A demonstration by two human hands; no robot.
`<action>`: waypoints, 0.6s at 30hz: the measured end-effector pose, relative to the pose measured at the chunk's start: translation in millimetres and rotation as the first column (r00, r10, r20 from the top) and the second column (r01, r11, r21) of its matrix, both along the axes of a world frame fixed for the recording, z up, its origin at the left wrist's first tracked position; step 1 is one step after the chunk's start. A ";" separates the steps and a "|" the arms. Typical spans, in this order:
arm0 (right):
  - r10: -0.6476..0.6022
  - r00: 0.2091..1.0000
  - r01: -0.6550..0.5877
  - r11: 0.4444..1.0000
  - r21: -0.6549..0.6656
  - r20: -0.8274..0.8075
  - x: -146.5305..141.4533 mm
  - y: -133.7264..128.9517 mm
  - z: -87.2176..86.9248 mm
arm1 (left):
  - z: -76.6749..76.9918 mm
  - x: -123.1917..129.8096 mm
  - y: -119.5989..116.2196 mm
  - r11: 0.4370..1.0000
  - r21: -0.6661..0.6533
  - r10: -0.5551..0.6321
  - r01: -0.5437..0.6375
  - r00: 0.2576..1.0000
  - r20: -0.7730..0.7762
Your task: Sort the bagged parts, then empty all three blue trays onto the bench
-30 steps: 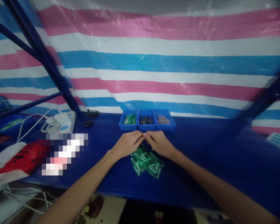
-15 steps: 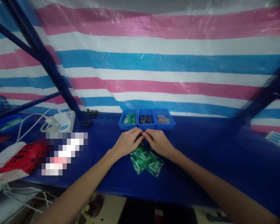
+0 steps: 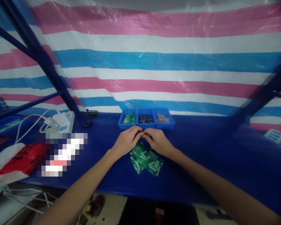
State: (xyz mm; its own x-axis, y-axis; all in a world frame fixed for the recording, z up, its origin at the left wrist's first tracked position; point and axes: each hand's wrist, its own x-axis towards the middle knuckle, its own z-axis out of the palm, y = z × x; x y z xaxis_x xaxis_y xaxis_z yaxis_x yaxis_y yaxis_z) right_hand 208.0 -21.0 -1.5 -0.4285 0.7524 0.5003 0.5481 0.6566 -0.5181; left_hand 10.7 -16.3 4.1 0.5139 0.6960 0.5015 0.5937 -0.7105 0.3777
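My left hand (image 3: 128, 139) and my right hand (image 3: 158, 140) meet fingertip to fingertip above the table. Both are closed in a pinch, and whatever lies between the fingers is too small or hidden to make out. Just below them lie several clear plastic packets (image 3: 146, 161) with green contents and pale strips, overlapping in a pile. Right behind the hands stand three joined blue bins: the left bin (image 3: 127, 126) has green packets, the middle bin (image 3: 145, 126) small dark and shiny metallic parts, the right bin (image 3: 165, 125) pale pinkish pieces.
The blue table (image 3: 201, 150) runs across. At the left are a white power strip (image 3: 67, 123) with cables, a red and white bag (image 3: 25, 157), a small dark object (image 3: 86, 123) and another blue tray (image 3: 4, 126). Blue frame posts rise at both sides before a striped sheet (image 3: 142, 62).
The view has shifted very slightly. Both hands stay pinched together in nearly the same place, and the packets and bins have not moved on the table.
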 end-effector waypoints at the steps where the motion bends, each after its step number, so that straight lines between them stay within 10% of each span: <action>1: -0.009 1.000 0.009 1.000 -0.008 -0.014 -0.3 -0.4 1.1 | 0.3 -0.1 -0.2 1.000 0.010 -0.007 0.007 1.000 0.026; 18: -0.028 0.999 0.030 0.998 0.050 -0.040 3.9 -0.1 3.8 | -5.3 -0.7 4.2 0.998 0.039 -0.045 0.045 0.999 0.018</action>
State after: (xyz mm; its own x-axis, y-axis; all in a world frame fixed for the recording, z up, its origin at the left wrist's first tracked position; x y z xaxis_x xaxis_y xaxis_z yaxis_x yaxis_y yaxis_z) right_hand 211.9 -21.2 2.3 -0.3861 0.7374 0.5542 0.5468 0.6668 -0.5064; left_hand 10.0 -12.1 -1.2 0.5344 0.6522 0.5376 0.5536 -0.7507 0.3605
